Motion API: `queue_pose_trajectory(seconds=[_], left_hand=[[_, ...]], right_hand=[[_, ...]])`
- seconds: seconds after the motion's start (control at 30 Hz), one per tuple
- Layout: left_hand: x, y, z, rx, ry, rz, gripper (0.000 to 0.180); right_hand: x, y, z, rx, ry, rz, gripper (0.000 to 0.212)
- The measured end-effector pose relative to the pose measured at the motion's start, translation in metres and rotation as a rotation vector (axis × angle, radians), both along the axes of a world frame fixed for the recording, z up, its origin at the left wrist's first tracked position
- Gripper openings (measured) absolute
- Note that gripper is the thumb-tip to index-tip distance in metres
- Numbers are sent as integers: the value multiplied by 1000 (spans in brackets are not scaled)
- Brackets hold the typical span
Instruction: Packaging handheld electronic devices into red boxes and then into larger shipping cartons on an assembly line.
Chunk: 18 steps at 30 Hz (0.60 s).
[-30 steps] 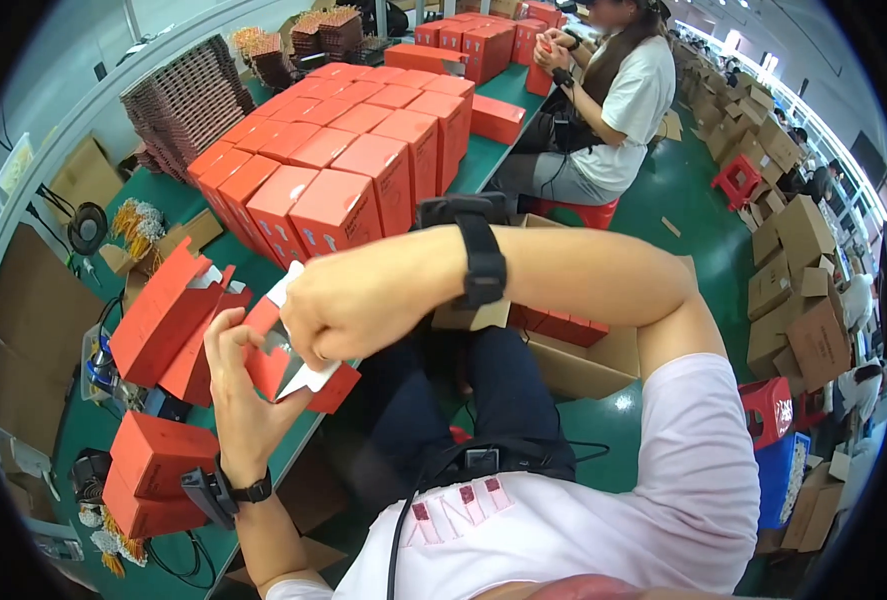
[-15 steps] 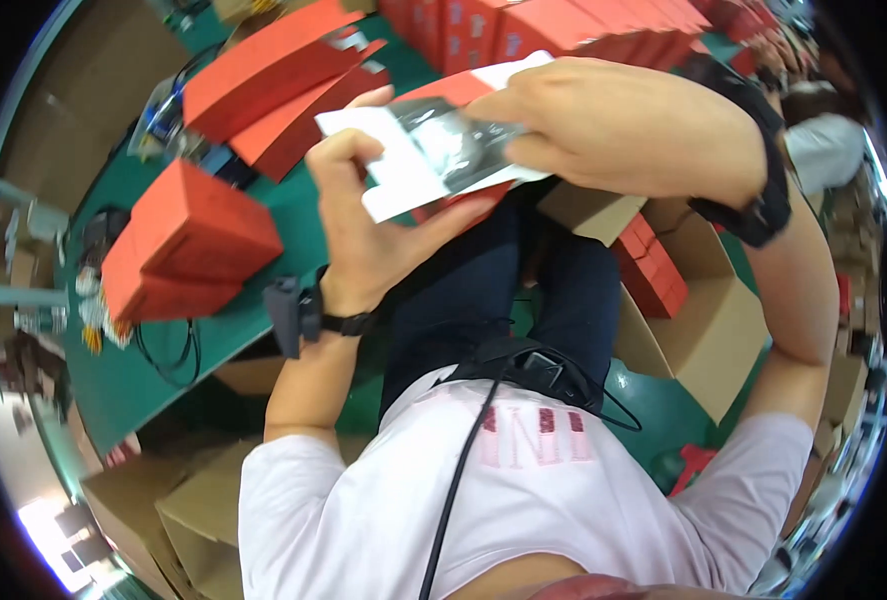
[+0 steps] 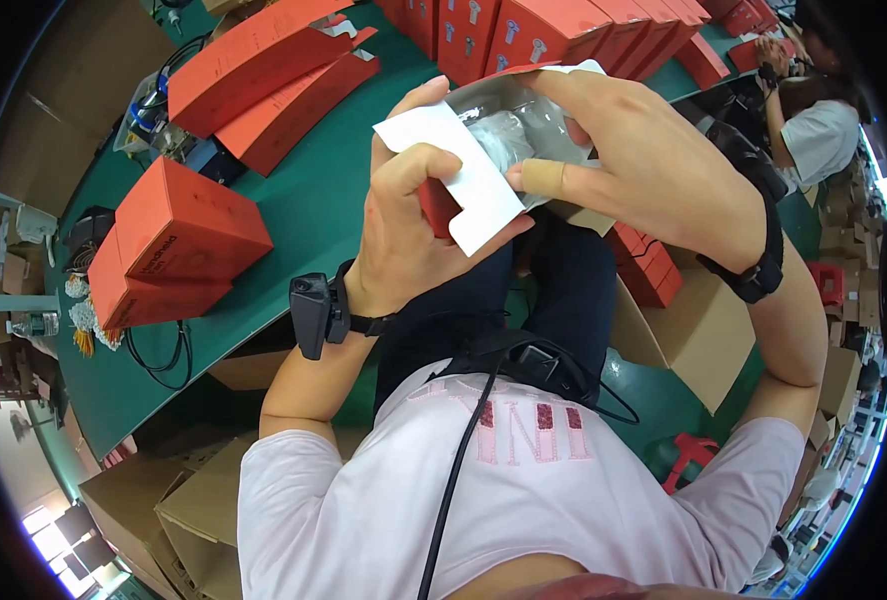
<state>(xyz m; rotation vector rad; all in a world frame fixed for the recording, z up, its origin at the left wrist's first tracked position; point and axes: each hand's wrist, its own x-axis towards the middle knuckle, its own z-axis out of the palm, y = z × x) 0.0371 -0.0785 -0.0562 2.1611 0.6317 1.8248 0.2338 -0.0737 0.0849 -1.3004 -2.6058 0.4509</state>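
Observation:
A red box [image 3: 436, 207] with a white inner flap [image 3: 460, 178] is held up in front of me, its opened end toward me. My left hand [image 3: 403, 205] is closed round its left side, the thumb on the white flap. Inside sits clear plastic packaging [image 3: 498, 138] around something pale that I cannot make out. My right hand [image 3: 628, 150] is closed at the opening. Its thumb, with a tan bandage [image 3: 543, 178], presses on the plastic, and a fingertip reaches inside opposite it.
Red boxes [image 3: 188, 240] stand on the green table [image 3: 293, 220] at left, with longer ones [image 3: 253, 70] behind and a row [image 3: 533, 40] at the back. A cardboard carton [image 3: 703, 330] with red boxes is at lower right. Another person [image 3: 818, 140] works at far right.
The box has moved slightly right and tilted, so its inside shows more. My right hand has shifted right, its thumb now at the plastic in the opening.

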Motion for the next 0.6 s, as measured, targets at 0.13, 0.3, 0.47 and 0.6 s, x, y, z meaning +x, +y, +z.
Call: queue_pose_trajectory(seconds=[0.13,0.3,0.47,0.6], left_hand=[[14,6,9,38,105,15,96],[43,21,18,102,131,-5,80],[45,19,24,143,276,-10,72],[28,18,31,171,361,-37,69]], right_hand=[[27,2,-19,306,-120,119,49],[38,30,-20,-65,-74,-89,33],[48,26,-49,36,234,7,32],[37,26,-59,-229,553,-84,43]])
